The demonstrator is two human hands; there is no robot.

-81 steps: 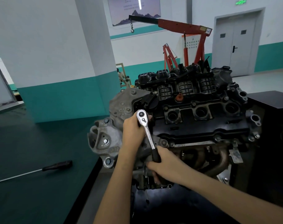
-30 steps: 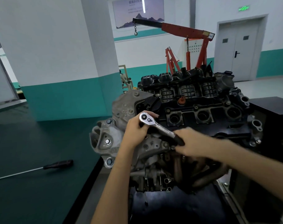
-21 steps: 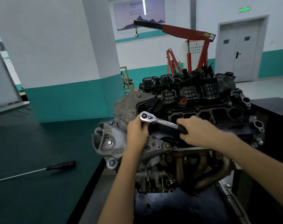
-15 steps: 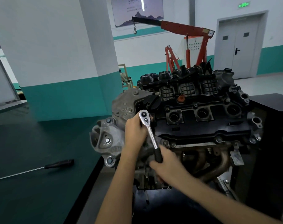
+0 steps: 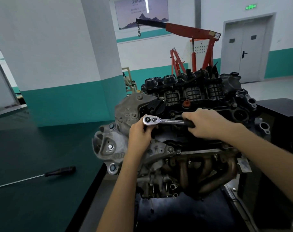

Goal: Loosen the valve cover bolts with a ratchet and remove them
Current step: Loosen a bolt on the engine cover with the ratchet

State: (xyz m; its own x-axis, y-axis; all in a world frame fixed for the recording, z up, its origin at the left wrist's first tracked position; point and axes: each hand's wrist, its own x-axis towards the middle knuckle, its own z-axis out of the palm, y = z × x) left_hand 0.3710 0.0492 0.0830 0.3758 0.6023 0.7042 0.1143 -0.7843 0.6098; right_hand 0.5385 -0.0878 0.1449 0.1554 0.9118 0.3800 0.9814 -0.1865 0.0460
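From here I see the engine [image 5: 159, 156] under both grips, its black cover [image 5: 239, 113] just behind them. The ratchet [image 5: 164, 121] lies level. My right hand [image 5: 206, 123] wraps its handle; my left hand [image 5: 139, 136] curls round the head from beneath. The bolt under that grip is hidden.

Under ratchet [image 5: 164, 121] head, bolt + socket can't be seen: head and left hand [image 5: 139, 136] cover them. Handle end lost inside right hand [image 5: 204, 123]. Right forearm hides valve cover [image 5: 209, 113] front edge. Screwdriver [image 5: 58, 171] tip cut off at left edge. Poster [image 5: 140, 12] txt too blurred to read.
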